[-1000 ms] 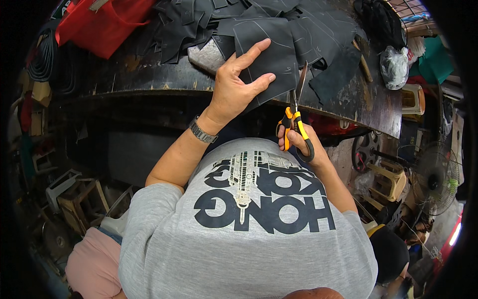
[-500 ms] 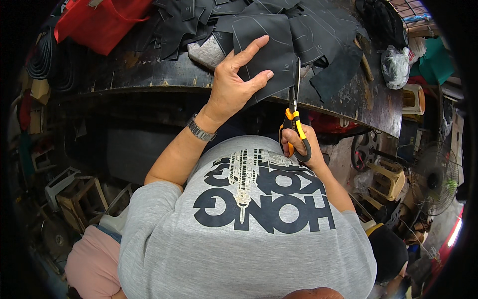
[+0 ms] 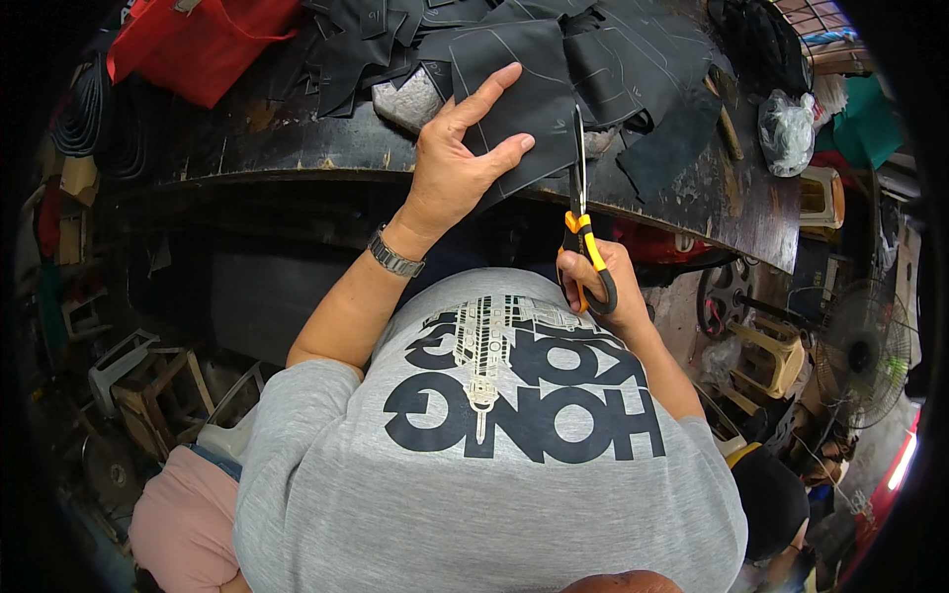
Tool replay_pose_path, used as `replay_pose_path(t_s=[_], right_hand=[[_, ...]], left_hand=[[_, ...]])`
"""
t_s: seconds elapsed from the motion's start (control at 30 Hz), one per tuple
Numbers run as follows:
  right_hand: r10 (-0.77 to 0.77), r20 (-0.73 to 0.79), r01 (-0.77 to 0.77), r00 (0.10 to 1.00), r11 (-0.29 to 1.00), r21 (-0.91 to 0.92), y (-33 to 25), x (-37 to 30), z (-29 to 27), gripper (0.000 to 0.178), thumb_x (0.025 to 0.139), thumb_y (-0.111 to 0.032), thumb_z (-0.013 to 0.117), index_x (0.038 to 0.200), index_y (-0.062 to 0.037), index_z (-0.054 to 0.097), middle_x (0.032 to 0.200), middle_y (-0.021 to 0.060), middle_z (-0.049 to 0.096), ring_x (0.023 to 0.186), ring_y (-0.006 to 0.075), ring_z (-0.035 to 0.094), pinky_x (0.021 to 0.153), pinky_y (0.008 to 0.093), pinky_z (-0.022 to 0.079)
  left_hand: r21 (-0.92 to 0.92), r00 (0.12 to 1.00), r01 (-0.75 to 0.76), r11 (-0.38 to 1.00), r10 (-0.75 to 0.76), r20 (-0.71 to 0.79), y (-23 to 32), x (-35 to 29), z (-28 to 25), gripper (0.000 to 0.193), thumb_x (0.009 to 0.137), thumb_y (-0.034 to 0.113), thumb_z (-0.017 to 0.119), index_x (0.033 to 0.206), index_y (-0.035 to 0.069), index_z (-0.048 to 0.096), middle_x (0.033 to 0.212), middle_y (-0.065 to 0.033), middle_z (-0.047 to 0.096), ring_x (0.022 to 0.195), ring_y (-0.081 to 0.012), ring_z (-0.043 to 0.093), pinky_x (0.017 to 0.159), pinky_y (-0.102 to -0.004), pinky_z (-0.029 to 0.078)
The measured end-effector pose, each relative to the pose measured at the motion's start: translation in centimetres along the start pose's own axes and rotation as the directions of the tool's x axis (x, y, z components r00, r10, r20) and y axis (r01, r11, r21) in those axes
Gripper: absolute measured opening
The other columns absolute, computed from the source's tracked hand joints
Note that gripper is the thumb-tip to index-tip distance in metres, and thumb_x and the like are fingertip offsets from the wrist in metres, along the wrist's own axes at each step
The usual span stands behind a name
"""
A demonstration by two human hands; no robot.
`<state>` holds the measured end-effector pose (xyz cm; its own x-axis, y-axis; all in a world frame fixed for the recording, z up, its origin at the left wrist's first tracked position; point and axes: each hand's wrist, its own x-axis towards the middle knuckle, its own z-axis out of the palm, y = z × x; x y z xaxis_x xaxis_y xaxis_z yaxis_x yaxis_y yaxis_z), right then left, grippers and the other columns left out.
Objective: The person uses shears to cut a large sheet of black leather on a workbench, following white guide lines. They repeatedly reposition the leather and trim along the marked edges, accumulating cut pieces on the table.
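My left hand point(image 3: 457, 163) grips a flat black sheet piece point(image 3: 519, 109) with pale chalk-like lines. Thumb and forefinger lie spread on its top face; the other fingers are hidden beneath. In my right hand point(image 3: 621, 282) is a pair of scissors point(image 3: 581, 222) with orange, yellow and black handles. Fingers are wrapped round the handles, and the blades point away from me along the right edge of the sheet. The blades look nearly closed. More black marked pieces point(image 3: 633, 69) lie heaped behind and to the right of the held one.
A dark worn table point(image 3: 247, 148) carries the heap. A pale stone-like block point(image 3: 407, 103) sits by my left hand. Red bag point(image 3: 198, 49) stands far left; a clear plastic bag point(image 3: 786, 133) is far right. Stools point(image 3: 766, 356) and a fan point(image 3: 860, 351) stand right. Another person's pink clothing point(image 3: 183, 519) shows lower left.
The held black sheet and both hands have shifted slightly left. The scissor blades have moved left with it and are closer together.
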<state>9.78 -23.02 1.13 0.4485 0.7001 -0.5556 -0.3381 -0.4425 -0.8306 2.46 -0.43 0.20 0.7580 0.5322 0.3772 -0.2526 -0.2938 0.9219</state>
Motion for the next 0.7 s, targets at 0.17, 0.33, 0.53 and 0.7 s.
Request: replay_pose_path(t_s=[0.17,0.33,0.53,0.7], right_hand=[[-0.092,-0.022,0.093,0.996,0.993,0.076,-0.6,1.1,0.0,0.04,0.086,-0.041,0.073,0.08,-0.0032,0.06,0.065,0.0038,0.057,0.051,0.0105,0.055,0.048,0.0248,0.045],[-0.085,-0.067,0.086,0.994,0.996,0.012,-0.2,1.1,0.5,0.041,0.087,-0.042,0.073,0.078,-0.0043,0.059,0.059,0.0014,0.054,0.047,0.0084,0.052,0.044,0.0226,0.042],[-0.059,-0.054,0.053,0.997,0.993,-0.107,0.2,0.5,0.5,0.038,0.092,-0.036,0.068,0.076,-0.0037,0.056,0.061,0.002,0.053,0.046,0.0093,0.051,0.042,0.022,0.042],[-0.083,-0.063,0.084,0.995,0.997,0.002,0.4,0.9,0.8,0.034,0.087,-0.034,0.075,0.081,-0.0044,0.061,0.057,0.0007,0.055,0.045,0.0076,0.051,0.043,0.0213,0.039]], left_hand=[[-0.022,0.999,0.016,1.0,-0.015,0.04,0.4,-0.6,0.6,0.065,0.081,0.004,0.078,0.141,0.006,0.053,0.13,-0.0138,0.061,0.115,-0.0165,0.06,0.101,-0.0285,0.047],[-0.03,0.998,0.048,0.998,-0.046,0.04,0.5,-0.7,0.4,0.067,0.08,0.004,0.078,0.142,0.007,0.051,0.129,-0.0138,0.061,0.114,-0.0161,0.06,0.1,-0.0283,0.047],[-0.019,0.998,0.036,0.999,-0.036,0.043,0.4,-0.8,0.5,0.069,0.08,0.004,0.078,0.143,0.006,0.05,0.129,-0.0132,0.061,0.114,-0.0151,0.059,0.1,-0.0275,0.046],[0.002,0.999,0.033,0.999,-0.033,0.042,0.7,-0.7,0.2,0.07,0.079,0.003,0.078,0.143,0.005,0.05,0.129,-0.0128,0.061,0.114,-0.0147,0.059,0.1,-0.0277,0.045]])
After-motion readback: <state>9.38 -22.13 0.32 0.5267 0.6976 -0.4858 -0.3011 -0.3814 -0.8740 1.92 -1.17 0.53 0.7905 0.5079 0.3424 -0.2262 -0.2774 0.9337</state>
